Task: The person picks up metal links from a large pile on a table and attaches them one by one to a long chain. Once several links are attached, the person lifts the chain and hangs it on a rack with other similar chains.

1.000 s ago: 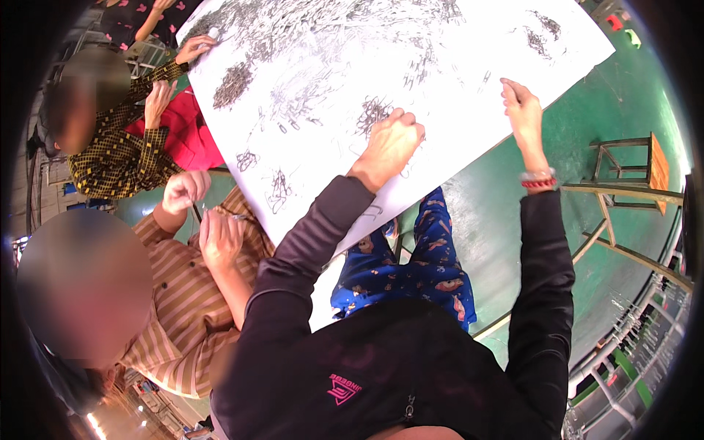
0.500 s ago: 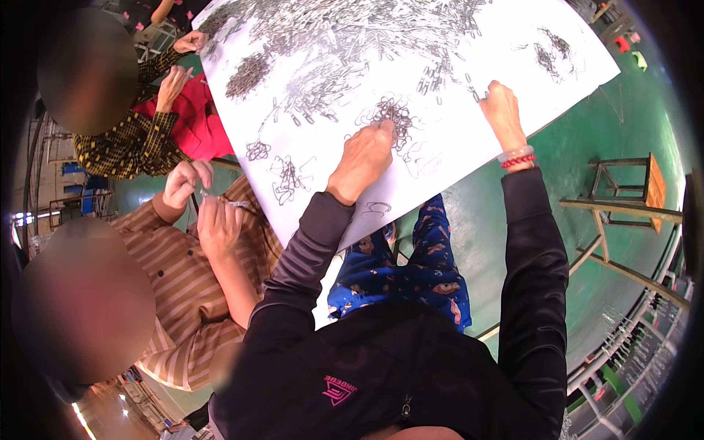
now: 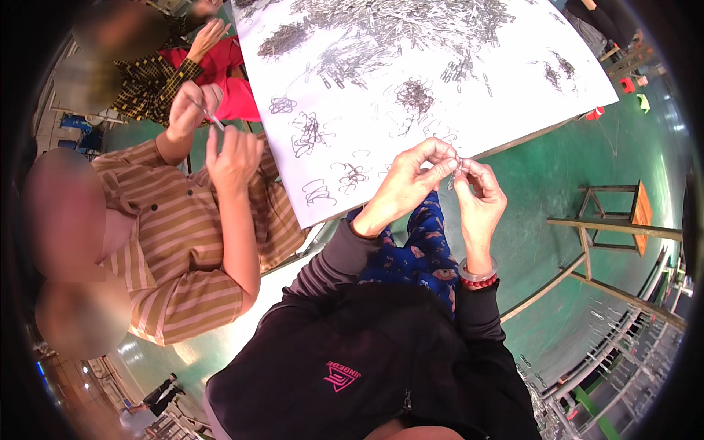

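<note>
My left hand (image 3: 412,180) and my right hand (image 3: 480,205) meet just off the table's near edge, fingertips nearly touching. Both are closed in a pinch. Between them is a thin bent wire piece (image 3: 458,157), pinched by the left fingers. The right fingers close on a small metal clip, mostly hidden by the fingertips. On the white table (image 3: 513,110), beyond my hands, lies a tangled heap of dark bent wires (image 3: 415,95). Farther back spreads a large pile of flat elongated metal clips (image 3: 411,29).
Smaller wire clusters (image 3: 311,133) lie on the table's left side, with a dense dark heap (image 3: 284,39) behind. At my left a co-worker in a striped shirt (image 3: 183,235) handles a small piece. A wooden stool (image 3: 641,218) stands on the green floor at right.
My left hand has left the wire heap and my right hand the clip pile. Both have come back toward me and together at the table's near edge, each with a small piece.
</note>
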A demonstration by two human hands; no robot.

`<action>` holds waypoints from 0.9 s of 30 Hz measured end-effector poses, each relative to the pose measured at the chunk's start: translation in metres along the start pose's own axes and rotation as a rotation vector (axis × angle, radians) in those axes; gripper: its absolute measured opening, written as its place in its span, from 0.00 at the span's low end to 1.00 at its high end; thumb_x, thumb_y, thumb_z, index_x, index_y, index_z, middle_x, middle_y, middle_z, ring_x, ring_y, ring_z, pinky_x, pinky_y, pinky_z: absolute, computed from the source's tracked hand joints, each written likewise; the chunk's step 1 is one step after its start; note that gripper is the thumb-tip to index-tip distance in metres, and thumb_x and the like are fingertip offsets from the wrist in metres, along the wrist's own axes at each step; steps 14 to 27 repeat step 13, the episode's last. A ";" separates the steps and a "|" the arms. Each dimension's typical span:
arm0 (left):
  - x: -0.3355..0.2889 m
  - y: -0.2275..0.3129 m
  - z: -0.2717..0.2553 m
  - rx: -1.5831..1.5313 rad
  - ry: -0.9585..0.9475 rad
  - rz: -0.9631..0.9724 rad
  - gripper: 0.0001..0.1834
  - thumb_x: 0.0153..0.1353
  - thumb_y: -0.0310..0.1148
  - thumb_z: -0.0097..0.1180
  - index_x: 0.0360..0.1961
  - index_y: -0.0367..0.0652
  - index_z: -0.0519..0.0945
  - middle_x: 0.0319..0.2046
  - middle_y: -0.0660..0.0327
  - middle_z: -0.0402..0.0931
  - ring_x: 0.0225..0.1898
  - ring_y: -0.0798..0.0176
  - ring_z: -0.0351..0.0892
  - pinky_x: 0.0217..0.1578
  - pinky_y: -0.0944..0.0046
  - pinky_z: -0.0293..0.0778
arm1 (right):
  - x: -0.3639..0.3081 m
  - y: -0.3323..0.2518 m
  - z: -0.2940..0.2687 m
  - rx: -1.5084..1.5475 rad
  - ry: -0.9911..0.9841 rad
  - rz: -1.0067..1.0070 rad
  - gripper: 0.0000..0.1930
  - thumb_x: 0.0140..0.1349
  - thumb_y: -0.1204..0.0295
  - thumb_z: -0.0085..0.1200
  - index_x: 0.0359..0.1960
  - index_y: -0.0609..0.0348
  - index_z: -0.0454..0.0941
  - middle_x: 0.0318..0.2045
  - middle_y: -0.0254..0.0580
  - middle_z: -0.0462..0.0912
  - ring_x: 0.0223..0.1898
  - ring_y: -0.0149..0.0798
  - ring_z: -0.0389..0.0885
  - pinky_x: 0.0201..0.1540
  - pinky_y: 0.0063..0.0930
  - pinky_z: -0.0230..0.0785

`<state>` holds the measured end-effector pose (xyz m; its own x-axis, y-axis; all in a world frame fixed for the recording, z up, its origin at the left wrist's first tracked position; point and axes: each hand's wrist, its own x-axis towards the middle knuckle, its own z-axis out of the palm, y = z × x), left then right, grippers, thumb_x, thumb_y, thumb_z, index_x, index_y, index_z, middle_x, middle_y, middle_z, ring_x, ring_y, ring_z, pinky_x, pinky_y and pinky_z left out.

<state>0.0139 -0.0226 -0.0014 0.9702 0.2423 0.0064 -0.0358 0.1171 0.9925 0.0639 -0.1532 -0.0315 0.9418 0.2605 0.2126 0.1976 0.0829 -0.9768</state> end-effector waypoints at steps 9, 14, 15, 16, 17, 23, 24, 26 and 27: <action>-0.015 -0.014 0.013 -0.030 0.183 0.066 0.06 0.63 0.27 0.50 0.39 0.36 0.73 0.34 0.63 0.74 0.40 0.71 0.74 0.37 0.69 0.73 | -0.023 -0.007 0.010 -0.158 0.004 -0.178 0.18 0.49 0.87 0.56 0.45 0.61 0.77 0.31 0.36 0.78 0.31 0.26 0.75 0.36 0.18 0.70; -0.009 -0.015 0.009 -0.112 0.152 0.102 0.06 0.64 0.26 0.48 0.41 0.40 0.72 0.38 0.61 0.76 0.41 0.68 0.76 0.46 0.68 0.71 | -0.005 -0.004 0.001 -0.182 0.028 -0.091 0.25 0.52 0.83 0.58 0.55 0.57 0.72 0.33 0.39 0.80 0.32 0.28 0.77 0.37 0.21 0.71; -0.009 -0.015 0.009 -0.112 0.152 0.102 0.06 0.64 0.26 0.48 0.41 0.40 0.72 0.38 0.61 0.76 0.41 0.68 0.76 0.46 0.68 0.71 | -0.005 -0.004 0.001 -0.182 0.028 -0.091 0.25 0.52 0.83 0.58 0.55 0.57 0.72 0.33 0.39 0.80 0.32 0.28 0.77 0.37 0.21 0.71; -0.009 -0.015 0.009 -0.112 0.152 0.102 0.06 0.64 0.26 0.48 0.41 0.40 0.72 0.38 0.61 0.76 0.41 0.68 0.76 0.46 0.68 0.71 | -0.005 -0.004 0.001 -0.182 0.028 -0.091 0.25 0.52 0.83 0.58 0.55 0.57 0.72 0.33 0.39 0.80 0.32 0.28 0.77 0.37 0.21 0.71; -0.009 -0.015 0.009 -0.112 0.152 0.102 0.06 0.64 0.26 0.48 0.41 0.40 0.72 0.38 0.61 0.76 0.41 0.68 0.76 0.46 0.68 0.71 | -0.005 -0.004 0.001 -0.182 0.028 -0.091 0.25 0.52 0.83 0.58 0.55 0.57 0.72 0.33 0.39 0.80 0.32 0.28 0.77 0.37 0.21 0.71; -0.009 -0.015 0.009 -0.112 0.152 0.102 0.06 0.64 0.26 0.48 0.41 0.40 0.72 0.38 0.61 0.76 0.41 0.68 0.76 0.46 0.68 0.71 | -0.005 -0.004 0.001 -0.182 0.028 -0.091 0.25 0.52 0.83 0.58 0.55 0.57 0.72 0.33 0.39 0.80 0.32 0.28 0.77 0.37 0.21 0.71; -0.009 -0.015 0.009 -0.112 0.152 0.102 0.06 0.64 0.26 0.48 0.41 0.40 0.72 0.38 0.61 0.76 0.41 0.68 0.76 0.46 0.68 0.71 | -0.005 -0.004 0.001 -0.182 0.028 -0.091 0.25 0.52 0.83 0.58 0.55 0.57 0.72 0.33 0.39 0.80 0.32 0.28 0.77 0.37 0.21 0.71; -0.009 -0.015 0.009 -0.112 0.152 0.102 0.06 0.64 0.26 0.48 0.41 0.40 0.72 0.38 0.61 0.76 0.41 0.68 0.76 0.46 0.68 0.71 | -0.005 -0.004 0.001 -0.182 0.028 -0.091 0.25 0.52 0.83 0.58 0.55 0.57 0.72 0.33 0.39 0.80 0.32 0.28 0.77 0.37 0.21 0.71; -0.009 -0.015 0.009 -0.112 0.152 0.102 0.06 0.64 0.26 0.48 0.41 0.40 0.72 0.38 0.61 0.76 0.41 0.68 0.76 0.46 0.68 0.71 | -0.005 -0.004 0.001 -0.182 0.028 -0.091 0.25 0.52 0.83 0.58 0.55 0.57 0.72 0.33 0.39 0.80 0.32 0.28 0.77 0.37 0.21 0.71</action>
